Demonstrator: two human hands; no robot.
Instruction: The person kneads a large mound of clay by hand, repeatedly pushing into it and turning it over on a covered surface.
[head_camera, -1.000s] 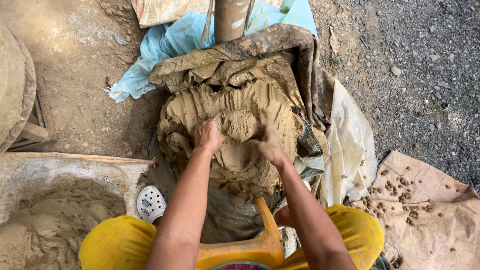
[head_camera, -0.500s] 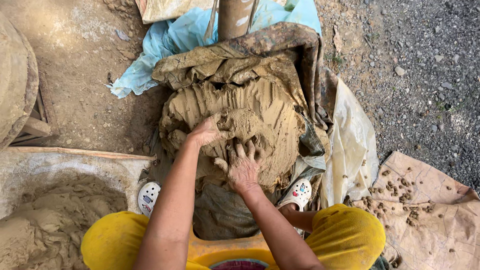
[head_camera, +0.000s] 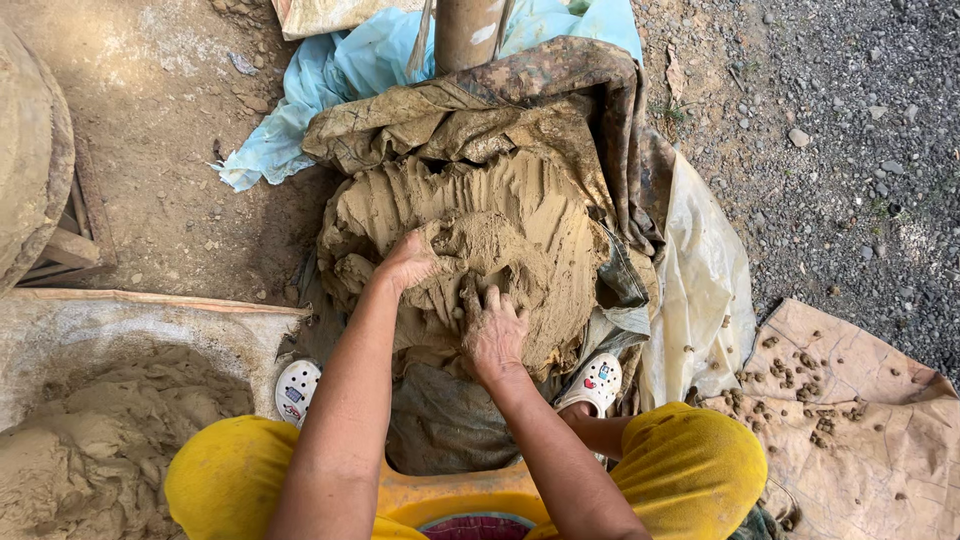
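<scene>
Digging my left hand (head_camera: 408, 262) into the clay mound (head_camera: 470, 250), I curl its fingers around a raised lump, while my right hand (head_camera: 493, 330) presses spread fingers into the clay's near side. It lies heaped on a muddy tarp (head_camera: 560, 90), between my white shoes (head_camera: 297, 388).

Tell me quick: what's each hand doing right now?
Left hand: curled, gripping a lump pulled up from the clay mound.
Right hand: open, fingers spread and pressed into the same mound.
</scene>
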